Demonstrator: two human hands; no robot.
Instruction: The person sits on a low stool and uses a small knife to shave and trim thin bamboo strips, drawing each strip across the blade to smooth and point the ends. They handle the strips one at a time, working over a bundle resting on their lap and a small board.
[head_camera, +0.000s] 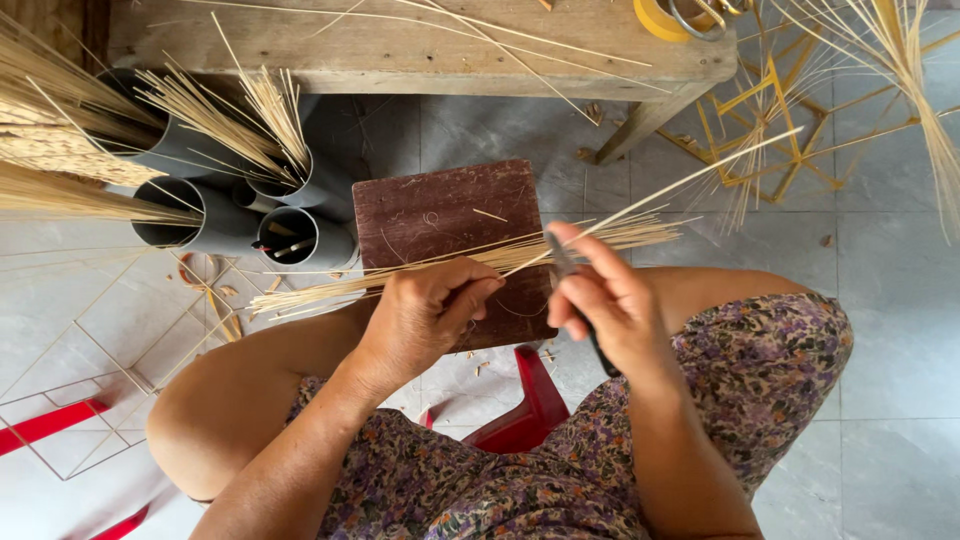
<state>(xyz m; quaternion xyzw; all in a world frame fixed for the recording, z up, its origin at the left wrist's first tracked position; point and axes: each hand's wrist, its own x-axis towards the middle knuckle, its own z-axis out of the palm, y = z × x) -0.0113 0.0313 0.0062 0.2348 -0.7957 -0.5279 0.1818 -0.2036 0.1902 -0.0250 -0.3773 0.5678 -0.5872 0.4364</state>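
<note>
- Head view looks down at two hands working over a dark wood block (445, 215) on the person's knees.
- Left hand (425, 310) is curled tight, with thumb and fingers pinching one thin bamboo stick (680, 183).
- Right hand (600, 295) is wrapped round a dark knife (562, 262). Its blade end touches the stick just beside the left hand.
- That stick runs up and to the right, out past the block, over the floor.
- A flat bunch of sticks (450, 265) lies across the block, under both hands. I think these are waiting or already done, but I cannot tell which.
- Small chips (480, 365) lie on the floor between the knees, so some cutting looks done.
- Gray tubes (225, 215) stand to the left of the block. Several hold many more sticks, so I think a lot of work is left.
- A wood tabletop (420, 50) sits above the block, with a few loose sticks on it.
- A yellow stick frame (770, 130) stands to the right, near the tabletop leg.
- A white wire frame (90, 370) lies on the floor at the left.
- A red stool (525, 415) peeks out under the person.
- Hard to see: most of the knife blade is hidden by the right hand's fingers.
- I cannot tell if the knife is splitting the stick or only scraping it.
- A yellow roll (665, 18) at the top edge is cut off.
- Stick bundles at the left edge and top right are cut off too.
</note>
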